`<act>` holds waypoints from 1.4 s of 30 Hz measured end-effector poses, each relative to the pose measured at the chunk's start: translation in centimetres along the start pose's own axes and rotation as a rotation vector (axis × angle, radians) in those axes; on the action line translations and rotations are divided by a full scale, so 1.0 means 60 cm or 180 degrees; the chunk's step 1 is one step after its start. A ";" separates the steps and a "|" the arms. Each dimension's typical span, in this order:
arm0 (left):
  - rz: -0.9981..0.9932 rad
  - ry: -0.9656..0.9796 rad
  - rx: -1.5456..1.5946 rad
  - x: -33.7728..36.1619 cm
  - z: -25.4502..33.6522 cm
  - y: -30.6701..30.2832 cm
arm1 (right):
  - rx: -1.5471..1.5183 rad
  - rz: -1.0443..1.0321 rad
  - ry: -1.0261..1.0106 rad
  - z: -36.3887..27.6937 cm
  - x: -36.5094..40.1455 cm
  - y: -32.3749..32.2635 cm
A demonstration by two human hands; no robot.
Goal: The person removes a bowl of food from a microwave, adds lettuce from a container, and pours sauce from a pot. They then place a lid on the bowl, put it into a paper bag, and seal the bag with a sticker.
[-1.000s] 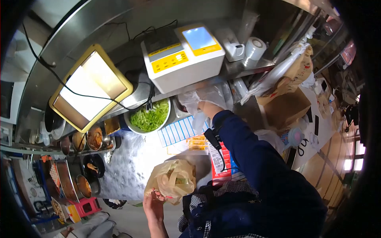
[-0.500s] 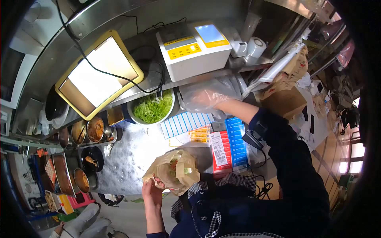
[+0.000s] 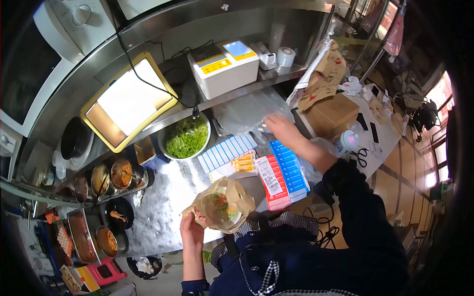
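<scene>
My left hand (image 3: 191,231) is closed on the near left edge of an opened brown paper bag (image 3: 201,201). Inside the bag sits a round container of food (image 3: 222,207) with green and reddish bits showing. My right hand (image 3: 280,127) reaches out to the thin clear plastic bags (image 3: 242,109) lying below the shelf. Its fingers are bent together at their right edge and seem to pinch the plastic. Under my right forearm lie a red label sheet (image 3: 276,197) and a blue one (image 3: 291,172).
A bowl of chopped lettuce (image 3: 186,140) stands below the shelf, beside a blue-striped sheet (image 3: 227,154). The shelf carries a yellow-framed tablet (image 3: 129,103) and a white machine (image 3: 222,74). Pots of food (image 3: 122,173) stand left. Right are a cardboard box (image 3: 331,116) and scissors (image 3: 363,157).
My right hand has drawn back out from under the clear plastic to its right edge. The paper bag in my left hand has tipped so more food shows. The camera view has shifted.
</scene>
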State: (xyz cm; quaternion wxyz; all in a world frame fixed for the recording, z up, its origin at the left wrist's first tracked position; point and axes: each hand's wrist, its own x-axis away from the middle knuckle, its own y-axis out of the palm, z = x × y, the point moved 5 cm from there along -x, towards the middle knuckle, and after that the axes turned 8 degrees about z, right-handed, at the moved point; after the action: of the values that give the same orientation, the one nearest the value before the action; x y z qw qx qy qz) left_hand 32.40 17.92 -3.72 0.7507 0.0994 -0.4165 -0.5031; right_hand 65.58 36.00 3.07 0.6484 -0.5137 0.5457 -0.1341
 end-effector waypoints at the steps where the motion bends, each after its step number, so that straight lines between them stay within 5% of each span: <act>1: -0.0067 0.0038 -0.0045 0.000 0.003 -0.003 | 0.0042 0.0022 0.0010 -0.008 0.016 -0.015; 4: -0.0260 -0.0060 0.0069 0.007 0.007 -0.009 | -0.0360 0.0980 0.0222 -0.041 0.072 -0.090; 6: -0.0260 -0.0083 0.0031 0.010 0.007 -0.017 | 0.0050 0.1299 0.1449 -0.043 0.116 -0.151; 7: -0.0251 -0.0090 -0.0018 0.013 0.008 -0.021 | 0.0079 0.1301 0.1489 -0.057 0.127 -0.173; 9: -0.0332 -0.0165 -0.0057 0.016 0.009 -0.024 | -0.3707 0.1960 0.2951 -0.061 0.155 -0.192; 12: -0.0473 -0.0258 -0.0100 0.010 0.004 -0.038 | -0.4256 0.2632 0.3251 -0.157 0.125 -0.234; 18: -0.0677 -0.0372 -0.0245 0.006 0.006 -0.050 | -0.3955 0.2174 0.2630 -0.228 0.129 -0.223; 22: -0.0819 -0.0419 -0.0330 0.014 0.009 -0.048 | -0.4728 0.2138 0.2535 -0.280 0.100 -0.217; 24: -0.0763 -0.0458 -0.0298 0.019 0.010 -0.050 | -0.7439 0.2014 0.2749 -0.293 0.089 -0.177; 25: -0.0710 -0.0496 -0.0279 0.021 0.008 -0.052 | -0.7470 0.2062 0.4083 -0.296 0.095 -0.148; 26: -0.0710 -0.0501 -0.0272 0.023 0.007 -0.054 | -0.7461 0.2057 0.4087 -0.298 0.092 -0.138; 28: -0.0758 -0.0516 -0.0185 0.027 0.006 -0.056 | -0.9863 0.1308 0.3840 -0.328 0.070 -0.115; 30: -0.0680 -0.0499 -0.0167 0.030 0.003 -0.059 | -0.9883 0.1182 0.4035 -0.340 0.058 -0.107; 32: -0.0581 -0.0475 -0.0141 0.030 0.001 -0.065 | -1.0260 0.0710 0.3383 -0.354 0.046 -0.100; 34: -0.0718 -0.0469 -0.0256 0.029 -0.001 -0.066 | -1.0107 0.0553 0.3253 -0.368 0.034 -0.085; 37: -0.0698 -0.0545 -0.0250 0.018 -0.009 -0.077 | -0.6370 0.0813 0.1687 -0.393 0.023 -0.060; 39: -0.0651 -0.0484 -0.0247 0.021 -0.001 -0.076 | -0.4073 -0.0217 0.0859 -0.433 0.044 -0.008; 42: -0.0468 -0.0378 -0.0299 0.031 0.009 -0.057 | -0.3276 -0.0510 -0.0162 -0.466 0.082 0.080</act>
State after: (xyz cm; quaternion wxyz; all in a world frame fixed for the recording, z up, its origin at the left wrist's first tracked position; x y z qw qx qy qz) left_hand 29.99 14.86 -4.36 0.6896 0.0644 -0.4279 -0.5807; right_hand 41.92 19.94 -0.20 0.3128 -0.8091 0.4840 0.1148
